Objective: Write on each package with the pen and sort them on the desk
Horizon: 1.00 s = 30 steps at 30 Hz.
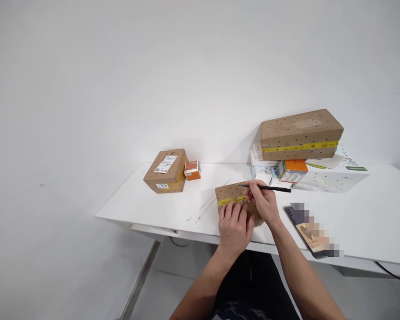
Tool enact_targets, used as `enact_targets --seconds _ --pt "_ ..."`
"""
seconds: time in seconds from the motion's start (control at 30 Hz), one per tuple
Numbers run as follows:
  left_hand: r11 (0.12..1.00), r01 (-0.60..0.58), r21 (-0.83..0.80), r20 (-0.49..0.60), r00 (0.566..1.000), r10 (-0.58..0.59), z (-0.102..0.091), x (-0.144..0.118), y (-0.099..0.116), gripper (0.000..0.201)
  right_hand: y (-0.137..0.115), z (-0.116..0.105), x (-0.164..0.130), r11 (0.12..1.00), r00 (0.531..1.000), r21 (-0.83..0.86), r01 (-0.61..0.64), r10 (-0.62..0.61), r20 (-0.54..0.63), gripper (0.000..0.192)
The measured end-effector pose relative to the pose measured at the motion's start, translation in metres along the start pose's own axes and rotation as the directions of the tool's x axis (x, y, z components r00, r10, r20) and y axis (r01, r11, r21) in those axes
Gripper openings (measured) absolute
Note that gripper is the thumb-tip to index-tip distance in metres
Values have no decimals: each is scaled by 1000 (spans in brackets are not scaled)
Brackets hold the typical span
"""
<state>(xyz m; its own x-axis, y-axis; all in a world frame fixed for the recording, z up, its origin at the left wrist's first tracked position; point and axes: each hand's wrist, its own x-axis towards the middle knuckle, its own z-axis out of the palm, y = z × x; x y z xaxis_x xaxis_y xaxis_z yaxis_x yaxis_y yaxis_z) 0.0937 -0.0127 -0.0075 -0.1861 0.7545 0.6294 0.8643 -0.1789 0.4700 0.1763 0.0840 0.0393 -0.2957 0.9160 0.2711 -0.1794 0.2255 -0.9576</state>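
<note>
Left hand (234,224): lies flat, fingers spread only a little, palm down on the near top face of the small brown cardboard parcel with a yellow tape band (230,195); it presses rather than grips.
Right hand (265,203): closed around a thin black pen-like tool (270,188), pinched near its left end, with the long shaft pointing away to the right; the hand's heel rests at the parcel's right end.
Small parcel: sits on the white counter (370,222) close to its front edge, directly ahead of the person; the tool's tip meets its top near the far right corner.
Right of the hands: a dark phone (295,215) lies flat on the counter, its screen partly blurred.
Far right: a long brown cardboard box with yellow tape (302,134) rests on a stack of smaller cartons, among them an orange-topped carton (291,170), and on a white flat box (333,178).
Far left: a square brown cardboard box with a white shipping label (166,171), and just beside it a small orange box (192,170).
Backdrop: a plain white wall (120,66).
</note>
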Motion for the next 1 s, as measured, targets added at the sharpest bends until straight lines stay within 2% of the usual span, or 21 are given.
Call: enact_targets --seconds 0.1,0.17,0.27,0.43,1.0 --pt "989 -96 113 -11 995 98 -3 0 -1 31 13 3 2 996 997 -63 -71 70 -8 23" --pt "974 -132 187 -32 990 140 -3 1 0 27 18 3 -1 988 998 -136 -68 67 -13 21" --pt "954 -133 267 -47 987 151 -2 2 1 30 19 3 -4 965 999 -261 -36 33 -18 20" --pt "929 -151 339 -7 987 163 0 1 0 38 17 3 -3 893 1000 -451 19 -27 -11 22" --pt "925 -146 352 -14 987 161 1 2 -1 39 15 7 1 847 996 -526 78 -49 69 18"
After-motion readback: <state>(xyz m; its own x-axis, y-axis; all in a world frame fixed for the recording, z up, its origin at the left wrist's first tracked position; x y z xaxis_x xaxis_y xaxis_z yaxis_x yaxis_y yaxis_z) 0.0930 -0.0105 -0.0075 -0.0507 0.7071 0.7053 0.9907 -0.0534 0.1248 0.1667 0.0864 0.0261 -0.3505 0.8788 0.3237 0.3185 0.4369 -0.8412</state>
